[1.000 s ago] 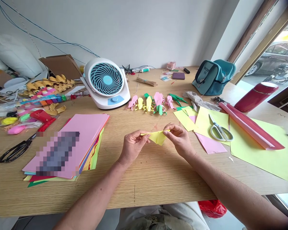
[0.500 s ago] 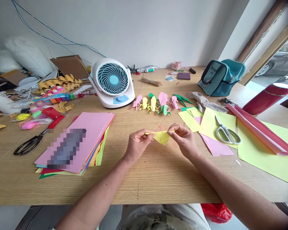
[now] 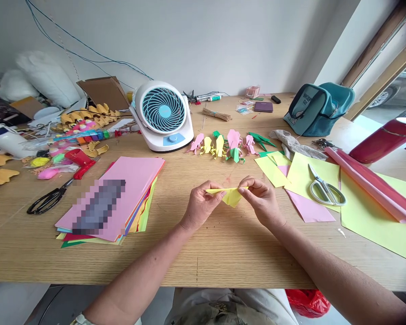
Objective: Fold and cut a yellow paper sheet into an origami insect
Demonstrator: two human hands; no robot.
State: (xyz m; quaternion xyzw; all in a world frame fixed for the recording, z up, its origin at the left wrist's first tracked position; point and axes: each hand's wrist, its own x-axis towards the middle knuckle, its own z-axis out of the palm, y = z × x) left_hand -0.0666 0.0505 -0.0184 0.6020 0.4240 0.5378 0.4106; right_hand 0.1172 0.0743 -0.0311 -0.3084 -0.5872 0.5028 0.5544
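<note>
A small folded piece of yellow paper (image 3: 231,197) is held above the table between my two hands. My left hand (image 3: 203,201) pinches its left end with thumb and fingers, and my right hand (image 3: 262,201) pinches the right end. The paper's middle part points down between the thumbs. Beyond the hands stands a row of folded paper figures in pink, yellow and green, among them a yellow figure (image 3: 219,146) and a green one (image 3: 235,154).
On the left lies a stack of coloured paper (image 3: 138,174), with black-handled scissors (image 3: 49,200) beside it. To the right, white-handled scissors (image 3: 326,189) rest on yellow sheets (image 3: 299,169). A fan (image 3: 164,115), a teal bag (image 3: 318,110) and a red bottle (image 3: 382,142) stand farther back.
The view has shifted slightly, so the table things appear a little farther right. Both hands keep their pinch on the yellow paper, whose lower flap looks a bit wider now.
</note>
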